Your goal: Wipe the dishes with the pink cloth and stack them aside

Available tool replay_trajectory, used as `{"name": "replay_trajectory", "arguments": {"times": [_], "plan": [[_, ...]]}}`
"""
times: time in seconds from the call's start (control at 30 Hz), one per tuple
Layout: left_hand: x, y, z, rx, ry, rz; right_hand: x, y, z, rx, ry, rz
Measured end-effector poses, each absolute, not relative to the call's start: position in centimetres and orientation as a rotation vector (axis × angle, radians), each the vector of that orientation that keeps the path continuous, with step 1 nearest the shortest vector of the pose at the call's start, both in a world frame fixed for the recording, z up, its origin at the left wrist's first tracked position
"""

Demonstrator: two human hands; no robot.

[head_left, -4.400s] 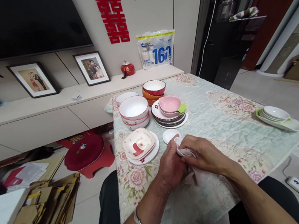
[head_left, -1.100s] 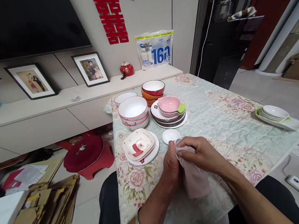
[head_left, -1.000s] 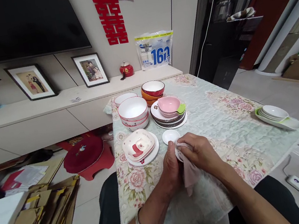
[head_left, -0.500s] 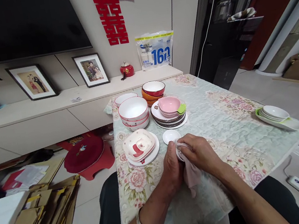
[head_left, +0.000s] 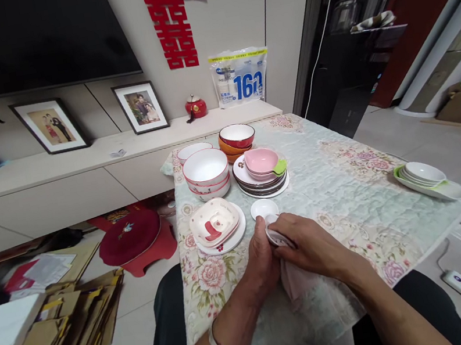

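Observation:
My left hand point(head_left: 262, 254) grips a small white dish point(head_left: 270, 220), its thumb along the rim; much of the dish is covered by my fingers. My right hand point(head_left: 310, 241) presses a pale pink cloth point(head_left: 293, 280) into the dish, and the cloth's loose end hangs below. Just beyond my hands another small white dish point(head_left: 264, 209) lies on the table. To its left, square bear-patterned bowls point(head_left: 214, 221) sit on a white plate point(head_left: 241, 234). Behind it, pink bowls point(head_left: 261, 161) with a green handle rest on a stack of dark-rimmed plates point(head_left: 264, 189).
White bowls with red rims point(head_left: 206, 170) and a red-and-orange bowl stack point(head_left: 237, 139) stand toward the table's far end. At the right edge, small white dishes point(head_left: 424, 172) sit on a green-edged tray point(head_left: 455, 192). A red stool point(head_left: 135, 235) and flattened cardboard point(head_left: 63, 336) are on the left floor.
My right hand has turned and shifted slightly with the cloth, so the small dish's rim shows more. The cloth's hanging end has swung a little. The stacked tableware has not moved.

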State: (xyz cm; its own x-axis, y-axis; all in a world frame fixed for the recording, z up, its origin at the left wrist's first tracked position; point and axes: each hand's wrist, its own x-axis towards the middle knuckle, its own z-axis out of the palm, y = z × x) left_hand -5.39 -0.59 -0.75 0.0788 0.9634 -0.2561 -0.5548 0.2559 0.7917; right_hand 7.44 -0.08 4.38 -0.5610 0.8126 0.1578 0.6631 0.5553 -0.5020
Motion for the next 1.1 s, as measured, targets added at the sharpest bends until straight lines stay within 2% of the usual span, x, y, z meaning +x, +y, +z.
{"name": "replay_trajectory", "arguments": {"times": [0.13,0.37,0.47,0.67,0.8,0.93,1.1], "plan": [[-4.7,-0.4,-0.4,0.436,0.703,1.147,8.1,0.5,4.1,-1.066,-2.308,0.725],[-5.1,-0.6,0.1,0.416,0.669,1.072,11.2,1.6,3.2,-1.034,-1.512,1.517],[-5.2,-0.7,0.1,0.475,0.631,1.136,11.8,1.8,2.6,-1.072,-1.275,1.595],[-5.2,-0.6,0.2,0.526,0.575,1.127,12.2,2.8,1.6,-1.184,-1.305,1.350],[-5.0,-0.5,0.1,0.570,0.665,1.196,11.7,3.2,1.0,-1.255,-1.545,0.873],[-4.9,-0.5,-0.4,0.628,0.686,1.198,10.1,2.5,1.1,-1.154,-1.739,0.489],[-4.9,-0.7,-0.9,0.720,0.672,1.184,7.7,1.0,2.1,-1.056,-1.931,0.411]]}}
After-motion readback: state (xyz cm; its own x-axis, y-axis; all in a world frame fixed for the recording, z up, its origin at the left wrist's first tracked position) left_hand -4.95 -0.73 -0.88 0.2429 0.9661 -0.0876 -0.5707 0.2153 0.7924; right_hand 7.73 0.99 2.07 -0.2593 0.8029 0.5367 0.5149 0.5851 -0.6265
